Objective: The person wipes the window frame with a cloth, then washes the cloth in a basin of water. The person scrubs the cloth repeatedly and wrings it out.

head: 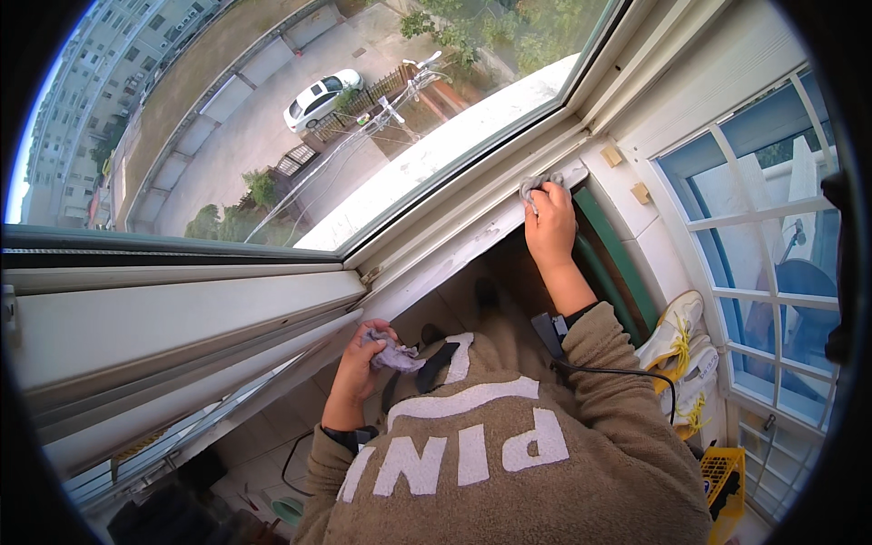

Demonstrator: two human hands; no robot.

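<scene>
My right hand [550, 228] presses a bunched grey cloth [538, 182] onto the far right end of the white windowsill [470, 238], near the corner of the frame. Nearer my body, my left hand [361, 361] grips a crumpled greyish-purple cloth [392, 353] between thumb and fingers, close to the sill's left end. Wet-looking streaks mark parts of the sill. Beyond it stands the window pane [381, 225] in its white frame [470, 180].
A green-edged board [616, 266] leans below the sill. Sneakers with yellow laces [678, 340] and a yellow plastic basket [725, 477] are at my right, beside a white-gridded glass door [749, 225]. A black cable [640, 371] runs over my right sleeve. Outside, a white car [323, 99] stands far below.
</scene>
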